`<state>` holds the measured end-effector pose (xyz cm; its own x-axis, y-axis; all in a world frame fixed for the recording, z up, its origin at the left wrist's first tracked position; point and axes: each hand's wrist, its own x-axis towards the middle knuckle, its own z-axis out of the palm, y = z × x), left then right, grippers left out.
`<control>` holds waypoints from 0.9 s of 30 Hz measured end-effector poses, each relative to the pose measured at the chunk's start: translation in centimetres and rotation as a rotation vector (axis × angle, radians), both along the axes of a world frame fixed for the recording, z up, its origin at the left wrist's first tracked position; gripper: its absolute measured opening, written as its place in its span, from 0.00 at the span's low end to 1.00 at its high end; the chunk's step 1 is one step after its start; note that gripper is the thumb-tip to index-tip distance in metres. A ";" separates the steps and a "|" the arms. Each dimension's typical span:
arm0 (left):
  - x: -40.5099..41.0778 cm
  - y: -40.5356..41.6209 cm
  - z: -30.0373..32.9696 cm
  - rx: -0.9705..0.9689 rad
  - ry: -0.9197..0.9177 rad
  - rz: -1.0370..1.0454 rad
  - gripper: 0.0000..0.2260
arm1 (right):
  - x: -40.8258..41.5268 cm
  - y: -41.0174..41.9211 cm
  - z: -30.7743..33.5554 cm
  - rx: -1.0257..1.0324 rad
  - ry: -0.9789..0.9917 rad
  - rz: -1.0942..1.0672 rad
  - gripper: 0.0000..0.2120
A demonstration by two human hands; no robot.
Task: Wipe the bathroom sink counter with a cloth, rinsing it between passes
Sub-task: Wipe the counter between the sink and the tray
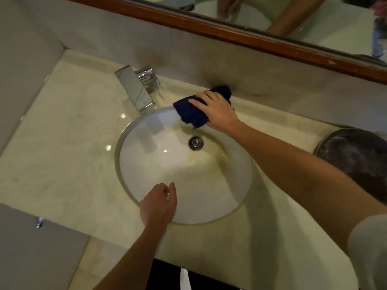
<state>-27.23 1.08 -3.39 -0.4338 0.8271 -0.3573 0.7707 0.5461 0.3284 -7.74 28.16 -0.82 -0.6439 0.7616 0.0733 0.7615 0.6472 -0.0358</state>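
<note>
Head view: my right hand [217,110] presses a navy cloth [191,114] behind the basin [125,178], left hand [159,203] loosely curled, empty; wiping seems unfinished.

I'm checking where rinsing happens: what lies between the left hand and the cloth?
In the head view, only the bare sink basin and its drain lie between left hand and cloth.

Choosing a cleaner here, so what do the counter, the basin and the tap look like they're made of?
Counter: looks like polished cream marble or a look-alike, with faint veining and glossy light spots.
Basin: glossy white, probably glazed ceramic, with yellowish staining near the drain.
Tap: mirror-bright metal, likely chrome plated.
</note>
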 end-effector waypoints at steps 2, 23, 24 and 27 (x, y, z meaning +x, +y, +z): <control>0.1 0.2 0.2 -0.009 0.006 -0.002 0.19 | -0.4 -0.5 -0.9 -0.018 -0.004 -0.061 0.30; 0.2 0.0 -0.2 0.002 0.027 -0.014 0.20 | 7.8 -1.2 -1.4 0.014 0.123 -0.507 0.24; 0.1 0.1 -0.1 -0.006 0.021 -0.017 0.20 | 8.5 -1.4 -1.0 0.006 0.166 -0.532 0.23; -0.1 0.0 -0.1 -0.009 0.001 -0.036 0.20 | 9.3 -0.9 1.0 0.046 0.294 -0.480 0.21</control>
